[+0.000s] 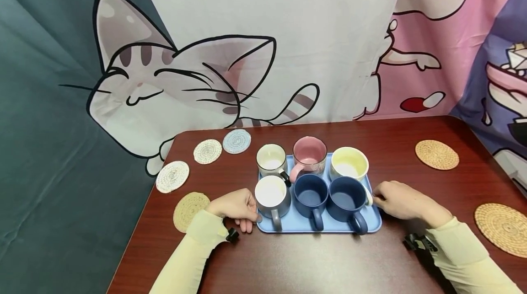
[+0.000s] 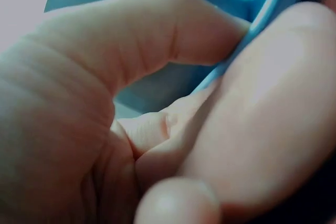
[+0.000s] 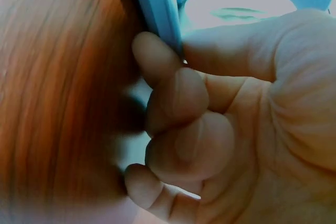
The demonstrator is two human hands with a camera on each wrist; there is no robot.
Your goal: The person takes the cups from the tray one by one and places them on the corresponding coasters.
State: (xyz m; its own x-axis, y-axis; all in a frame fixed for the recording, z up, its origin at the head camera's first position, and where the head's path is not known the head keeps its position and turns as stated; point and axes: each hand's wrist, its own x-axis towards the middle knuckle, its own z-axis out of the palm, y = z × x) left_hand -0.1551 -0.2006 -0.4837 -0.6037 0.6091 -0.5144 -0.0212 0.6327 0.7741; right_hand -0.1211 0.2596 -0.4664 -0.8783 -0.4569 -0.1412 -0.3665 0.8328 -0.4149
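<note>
A light blue tray (image 1: 296, 226) on the table carries several mugs in two rows. At the back are a cream mug (image 1: 271, 159) with a black handle, a pink mug (image 1: 309, 150) and a pale yellow mug (image 1: 349, 163). In front stand a grey mug (image 1: 272, 193) with a white inside and two dark blue mugs (image 1: 310, 193). My left hand (image 1: 239, 207) grips the tray's left edge, thumb on the rim in the left wrist view. My right hand (image 1: 405, 200) pinches the right edge, thumb above and fingertips (image 3: 157, 56) below in the right wrist view.
Round woven coasters lie on the brown table (image 1: 321, 262): a blue one (image 1: 236, 141), white ones (image 1: 172, 177) and a yellow-green one (image 1: 190, 211) at left, tan ones (image 1: 437, 154) at right. A cartoon-printed cloth (image 1: 329, 47) hangs behind the table.
</note>
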